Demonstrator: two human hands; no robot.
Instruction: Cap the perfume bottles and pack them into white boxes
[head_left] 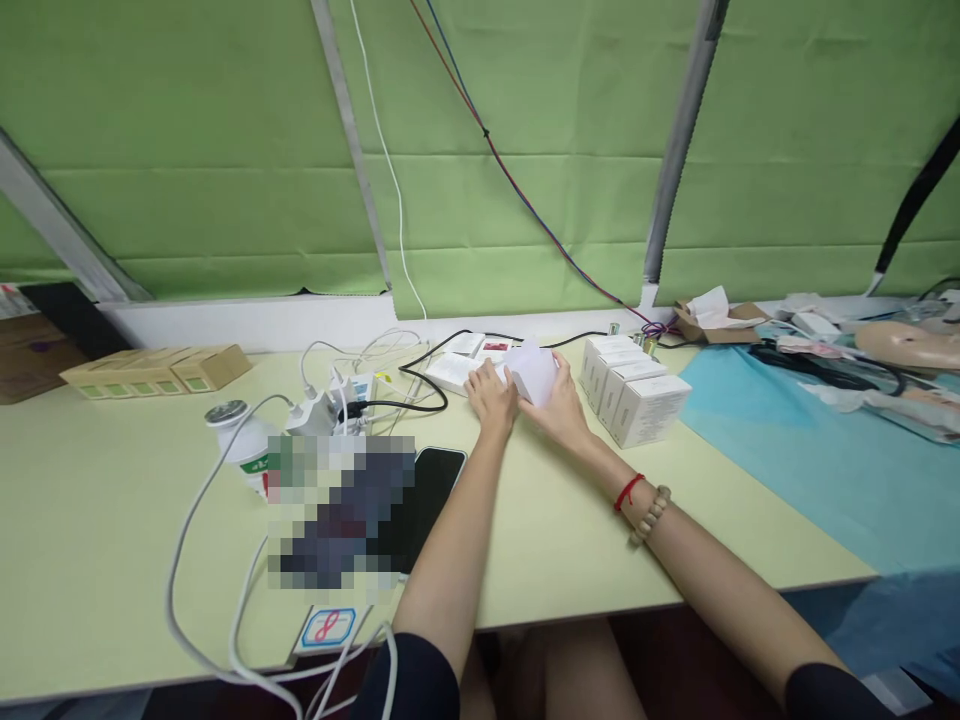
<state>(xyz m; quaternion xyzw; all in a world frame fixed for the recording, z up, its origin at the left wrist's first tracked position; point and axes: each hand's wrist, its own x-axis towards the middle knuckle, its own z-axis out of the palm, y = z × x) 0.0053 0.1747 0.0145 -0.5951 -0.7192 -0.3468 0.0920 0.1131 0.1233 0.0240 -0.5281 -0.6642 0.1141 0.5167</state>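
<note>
My right hand [559, 410] is closed around a small white box [534, 372], its thumb on the near side and its fingers along the right side. Close by on the left is my left hand [493, 398], fingers bent, with the thumb side against or very near the box. What its fingertips press on is hidden. Behind my left hand lie flat white packs [454, 365], one with a small red print [495, 347]. To the right of my right hand stands a row of several white cartons [634, 390] with fine print.
Left of my forearm lie a dark phone [439, 490], a power strip [315, 412] with tangled cables and a white bottle [244, 435]. Brown cartons [161, 370] line the back left. A blue sheet [780, 440] with cluttered items covers the right side. An area by the phone is pixelated.
</note>
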